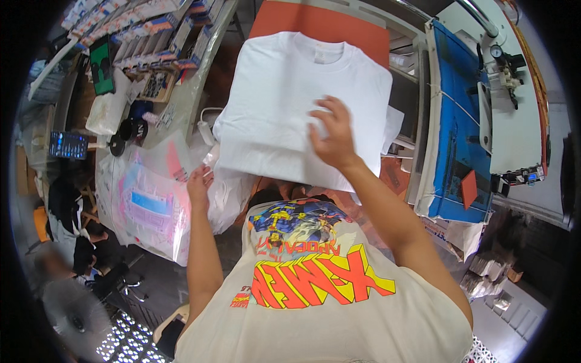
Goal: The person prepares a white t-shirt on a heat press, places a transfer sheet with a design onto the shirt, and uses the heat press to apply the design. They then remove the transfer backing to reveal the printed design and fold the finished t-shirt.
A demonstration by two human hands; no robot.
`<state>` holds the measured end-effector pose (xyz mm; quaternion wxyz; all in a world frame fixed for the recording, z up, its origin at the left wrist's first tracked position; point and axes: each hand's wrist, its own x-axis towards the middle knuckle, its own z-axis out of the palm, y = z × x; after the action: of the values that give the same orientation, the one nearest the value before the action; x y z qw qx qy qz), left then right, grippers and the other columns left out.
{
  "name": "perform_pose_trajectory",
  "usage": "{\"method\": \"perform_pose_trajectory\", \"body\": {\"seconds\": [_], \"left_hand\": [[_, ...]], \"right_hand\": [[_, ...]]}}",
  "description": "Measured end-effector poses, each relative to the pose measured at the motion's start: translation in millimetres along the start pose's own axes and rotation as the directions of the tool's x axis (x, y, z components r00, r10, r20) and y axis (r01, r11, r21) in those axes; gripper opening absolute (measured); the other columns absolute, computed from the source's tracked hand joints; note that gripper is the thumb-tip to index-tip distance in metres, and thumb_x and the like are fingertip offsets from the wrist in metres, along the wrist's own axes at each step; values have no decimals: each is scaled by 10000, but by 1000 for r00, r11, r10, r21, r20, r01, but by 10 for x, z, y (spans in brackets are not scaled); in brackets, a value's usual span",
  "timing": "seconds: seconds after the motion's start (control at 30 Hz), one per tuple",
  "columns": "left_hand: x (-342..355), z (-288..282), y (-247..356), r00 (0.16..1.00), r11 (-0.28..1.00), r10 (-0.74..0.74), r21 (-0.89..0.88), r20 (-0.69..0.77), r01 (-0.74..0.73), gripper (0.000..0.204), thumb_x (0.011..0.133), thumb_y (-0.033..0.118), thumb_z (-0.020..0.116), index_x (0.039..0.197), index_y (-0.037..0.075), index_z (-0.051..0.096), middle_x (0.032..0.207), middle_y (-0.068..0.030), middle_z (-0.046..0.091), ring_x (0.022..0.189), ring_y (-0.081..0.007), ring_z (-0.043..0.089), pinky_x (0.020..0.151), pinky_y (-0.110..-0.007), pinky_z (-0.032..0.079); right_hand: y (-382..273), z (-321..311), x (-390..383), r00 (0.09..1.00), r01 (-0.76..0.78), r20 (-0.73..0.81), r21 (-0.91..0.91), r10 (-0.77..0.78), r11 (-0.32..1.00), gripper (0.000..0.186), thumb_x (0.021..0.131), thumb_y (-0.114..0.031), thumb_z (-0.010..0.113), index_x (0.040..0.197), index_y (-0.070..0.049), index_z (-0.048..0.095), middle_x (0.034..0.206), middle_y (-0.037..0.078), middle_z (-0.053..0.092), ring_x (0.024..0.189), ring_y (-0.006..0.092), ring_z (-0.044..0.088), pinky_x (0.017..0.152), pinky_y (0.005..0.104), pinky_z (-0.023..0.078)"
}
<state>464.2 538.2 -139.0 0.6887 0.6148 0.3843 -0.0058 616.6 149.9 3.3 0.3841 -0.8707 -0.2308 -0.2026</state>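
A stack of white T-shirts (272, 91) lies in front of me, the collar at the far end. My right hand (334, 134) is over the right half of the top shirt, its fingers spread and nothing held; whether it touches the cloth I cannot tell. My left hand (200, 183) is left of the shirts, fingers loosely bent and apart, with no held thing visible. It is beside a pile of clear plastic bags (145, 206) with pink and blue prints, which hangs over the table edge.
An orange-red board (321, 18) shows beyond the shirts. At right stands a machine with a blue padded surface (451, 121) and a pressure gauge (495, 51). On the left table (209, 54) are boxes (148, 51), a black cap (132, 129) and a phone (68, 145). A blurred person (51, 266) and fan (75, 320) are at lower left.
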Motion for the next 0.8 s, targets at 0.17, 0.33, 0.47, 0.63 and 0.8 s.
{"method": "perform_pose_trajectory", "body": {"seconds": [0.17, 0.33, 0.47, 0.63, 0.8], "left_hand": [[67, 215, 741, 981, 996, -9, 87, 195, -8, 448, 1062, 397, 525, 1316, 36, 599, 1210, -104, 689, 965, -165, 672, 893, -315, 529], [691, 625, 839, 863, 983, -164, 151, 478, 103, 362, 1060, 416, 527, 1154, 84, 638, 1022, -20, 692, 871, -112, 631, 781, -290, 500], [853, 392, 1139, 847, 695, -73, 635, 527, -336, 338, 1007, 387, 620, 914, 66, 671, 803, 33, 582, 718, -97, 515, 634, -306, 421], [686, -33, 1398, 846, 801, -290, 597, 447, -41, 240, 1004, 282, 642, 910, 67, 594, 804, -2, 625, 673, -104, 566, 594, -299, 462], [831, -232, 1310, 767, 822, -261, 552, 586, -142, 352, 998, 359, 664, 1180, 60, 628, 1085, -41, 668, 843, -141, 627, 782, -317, 487]], "right_hand": [[541, -867, -704, 790, -601, -259, -150, 556, 785, 309, 902, -160, 710, 1171, -25, 638, 1276, 187, 586, 1181, 338, 569, 1006, 426, 464], [731, -921, -1139, 117, -891, 115, 452, 986, 53, 343, 952, -293, 698, 1088, 20, 667, 985, 162, 652, 888, 231, 614, 803, 366, 504], [470, -1144, -1055, 411, -910, -122, -1, 903, 414, 325, 938, -300, 720, 861, 15, 699, 726, 132, 628, 668, 206, 572, 650, 407, 475], [75, -1304, -1033, 324, -945, -101, 4, 941, 326, 322, 917, -331, 711, 902, -9, 704, 838, 207, 696, 793, 313, 681, 708, 447, 509], [-483, -1722, -789, 637, -760, -418, -197, 648, 620, 286, 903, -308, 720, 854, -26, 703, 860, 188, 702, 858, 337, 688, 763, 446, 527]]}}
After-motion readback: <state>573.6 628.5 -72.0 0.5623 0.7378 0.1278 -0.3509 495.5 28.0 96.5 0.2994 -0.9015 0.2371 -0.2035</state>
